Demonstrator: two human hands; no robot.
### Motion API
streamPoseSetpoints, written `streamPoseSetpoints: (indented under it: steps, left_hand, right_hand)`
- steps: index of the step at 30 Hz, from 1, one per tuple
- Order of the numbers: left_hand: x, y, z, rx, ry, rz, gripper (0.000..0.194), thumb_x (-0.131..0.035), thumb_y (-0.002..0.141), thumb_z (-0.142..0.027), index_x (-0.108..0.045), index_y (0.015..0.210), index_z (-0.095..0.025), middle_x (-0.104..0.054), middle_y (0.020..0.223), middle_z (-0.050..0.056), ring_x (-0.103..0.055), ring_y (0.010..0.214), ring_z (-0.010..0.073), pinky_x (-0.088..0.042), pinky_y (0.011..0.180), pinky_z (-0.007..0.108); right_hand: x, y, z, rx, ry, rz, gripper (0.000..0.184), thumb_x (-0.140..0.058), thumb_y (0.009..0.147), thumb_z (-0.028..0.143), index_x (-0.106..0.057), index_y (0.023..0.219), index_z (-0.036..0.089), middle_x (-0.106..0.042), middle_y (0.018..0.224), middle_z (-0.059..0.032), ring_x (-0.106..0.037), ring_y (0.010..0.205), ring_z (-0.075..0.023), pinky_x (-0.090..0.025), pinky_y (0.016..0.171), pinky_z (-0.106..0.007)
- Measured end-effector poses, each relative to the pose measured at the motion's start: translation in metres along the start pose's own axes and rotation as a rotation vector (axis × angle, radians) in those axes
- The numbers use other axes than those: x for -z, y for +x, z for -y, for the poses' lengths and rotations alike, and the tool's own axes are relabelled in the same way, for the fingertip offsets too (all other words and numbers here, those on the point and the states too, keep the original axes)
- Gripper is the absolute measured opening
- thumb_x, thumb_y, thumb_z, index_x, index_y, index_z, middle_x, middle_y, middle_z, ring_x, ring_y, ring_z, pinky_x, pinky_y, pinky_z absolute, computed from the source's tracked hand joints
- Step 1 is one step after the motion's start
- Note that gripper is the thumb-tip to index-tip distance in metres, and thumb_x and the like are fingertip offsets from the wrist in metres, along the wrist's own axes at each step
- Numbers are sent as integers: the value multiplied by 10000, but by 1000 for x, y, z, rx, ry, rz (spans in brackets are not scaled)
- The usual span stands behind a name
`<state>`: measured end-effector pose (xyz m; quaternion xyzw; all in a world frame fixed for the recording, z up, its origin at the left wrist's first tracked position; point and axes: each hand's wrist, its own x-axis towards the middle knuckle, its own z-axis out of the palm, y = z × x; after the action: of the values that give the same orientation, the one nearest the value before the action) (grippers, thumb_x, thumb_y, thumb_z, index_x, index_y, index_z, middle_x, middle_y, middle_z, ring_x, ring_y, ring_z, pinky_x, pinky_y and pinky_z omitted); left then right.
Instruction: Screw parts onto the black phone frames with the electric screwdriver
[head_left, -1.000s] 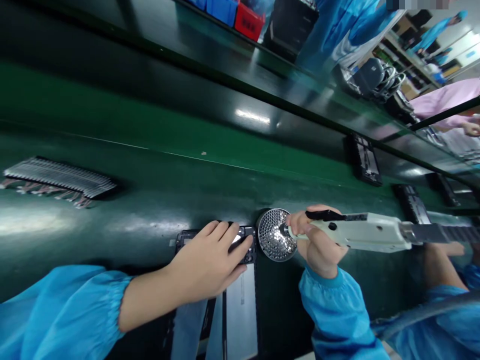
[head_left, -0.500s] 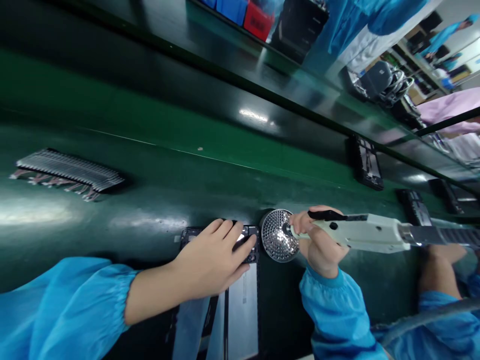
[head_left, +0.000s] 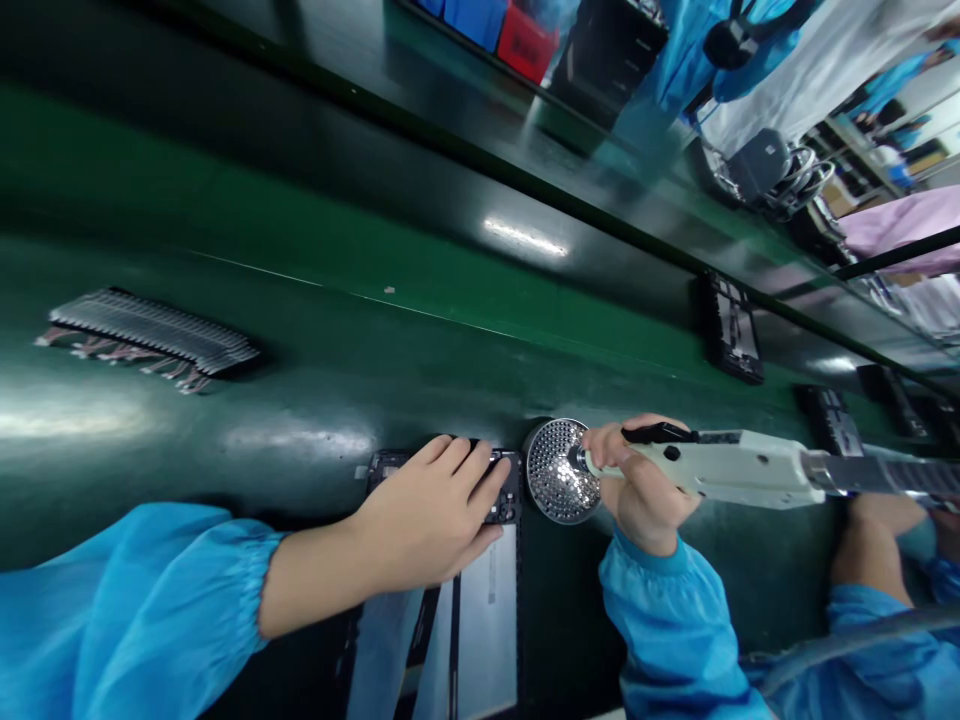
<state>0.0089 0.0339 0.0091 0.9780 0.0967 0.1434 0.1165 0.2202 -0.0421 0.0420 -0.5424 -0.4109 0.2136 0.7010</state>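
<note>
The opened device (head_left: pixel 491 620), its long axis running near to far, lies on the surface (head_left: pixel 420 380) beneath the flat, unclosed left hand (head_left: pixel 420 515), leftward of the right hand (head_left: pixel 646 490), whose grip encloses the pale driver (head_left: pixel 750 467).

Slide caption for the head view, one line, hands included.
Left hand on an open device; right hand holds a pale tool at a perforated metal dish.

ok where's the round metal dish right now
Head view, right of centre: the metal dish sits on the bench between the device and the right hand.
</note>
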Motion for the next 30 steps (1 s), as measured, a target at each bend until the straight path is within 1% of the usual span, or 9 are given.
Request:
streamPoseSetpoints:
  steps: [4,6,8,10,13,16,18,22,30]
  left_hand:
    - [-2,-2,0,4,15,-12,528,-480,987,-426,-611,1300,-21,-658,1181,220,-622,1048,366,-511,872,485]
    - [-3,-2,0,8,18,-12,553,-470,991,-440,-607,1304,-4,-656,1189,228,-619,1055,367,-504,879,483]
    - [-4,-3,0,7,15,-7,579,-470,990,-459,-599,1312,5,-652,1191,230,-619,1049,362,-497,879,478]
    - [-3,-3,0,6,9,1,593,-477,987,-473,-595,1314,7,-647,1185,232,-616,1046,358,-489,873,471]
    - [-2,-3,0,14,-4,18,597,-477,988,-474,-579,1327,6,-637,1175,236,-611,1038,350,-478,856,462]
    - [-1,-1,-1,24,-16,23,604,-467,989,-470,-564,1336,14,-635,1146,224,-605,1009,343,-474,832,451]
    - [-2,-1,-1,24,-20,11,607,-473,983,-473,-567,1329,17,-639,1119,210,-599,983,338,-472,808,443]
    - [-2,1,-2,29,-24,1,601,-521,958,-482,-595,1291,13,-647,1077,188,-589,949,327,-465,773,435]
    - [-1,1,-3,41,-40,0,546,-535,956,-489,-634,1226,-25,-644,1081,190,-586,933,311,-438,764,424]
  right_hand:
    - [1,0,3,18,-26,10,252,-597,773,106,-662,993,211,-547,570,48,-528,502,-138,-504,599,-345]
    - [1,1,12,43,-26,16,278,-599,770,107,-672,1019,207,-550,569,44,-526,498,-140,-498,593,-346]
    - [-2,1,27,73,-13,26,262,-613,777,133,-679,1022,199,-545,561,38,-521,492,-143,-489,584,-345]
    - [-9,-1,43,79,-7,63,243,-632,794,157,-685,1027,199,-544,566,33,-531,498,-148,-489,590,-355]
    - [-26,-11,59,15,-2,167,254,-638,825,145,-689,1059,227,-543,588,37,-543,517,-148,-507,615,-377]
    - [-43,-24,59,-61,-14,251,279,-628,846,104,-684,1082,241,-558,622,32,-557,552,-156,-527,626,-397]
    - [-49,-29,53,-83,-18,271,278,-627,850,97,-679,1083,240,-566,635,28,-567,574,-165,-532,629,-403]
    - [-52,-32,46,-83,-20,275,258,-627,866,130,-675,1089,252,-552,621,35,-545,564,-160,-513,619,-390]
    - [-57,-30,49,-69,-73,294,252,-616,848,129,-688,1061,243,-536,596,30,-519,534,-161,-458,546,-356]
